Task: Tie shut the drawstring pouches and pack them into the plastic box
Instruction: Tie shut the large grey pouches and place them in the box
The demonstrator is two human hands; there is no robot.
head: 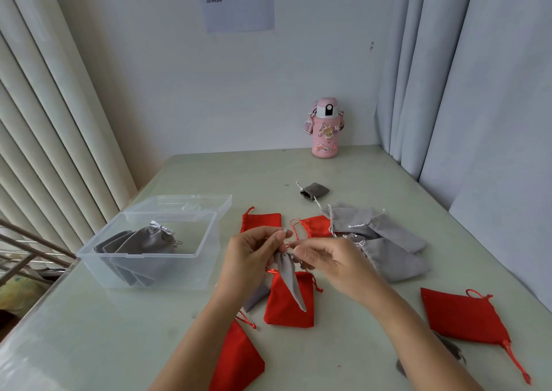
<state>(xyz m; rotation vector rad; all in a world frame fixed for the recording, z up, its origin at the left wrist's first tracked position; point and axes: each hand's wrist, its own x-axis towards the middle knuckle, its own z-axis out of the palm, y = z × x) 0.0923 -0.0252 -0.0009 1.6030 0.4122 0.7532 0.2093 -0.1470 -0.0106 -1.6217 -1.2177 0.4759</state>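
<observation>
Above the table [343, 175], left hand [251, 253] and right hand [331, 260] pinch a grey pouch [288, 274], its cords barely visible.

A pale green table [343, 175] fills the lower part of the view and runs back into a corner of the room. Behind its far edge rises a plain white wall [194, 91], and high on that wall, above the table's middle, hangs a sheet of paper [239, 11] printed with a QR code. Left of the table hang cream curtains [44, 121] in long vertical folds, brightly lit. Right of the table hang grey-blue curtains [463, 76], reaching down to its edge. Soft daylight lies over the tabletop.
</observation>
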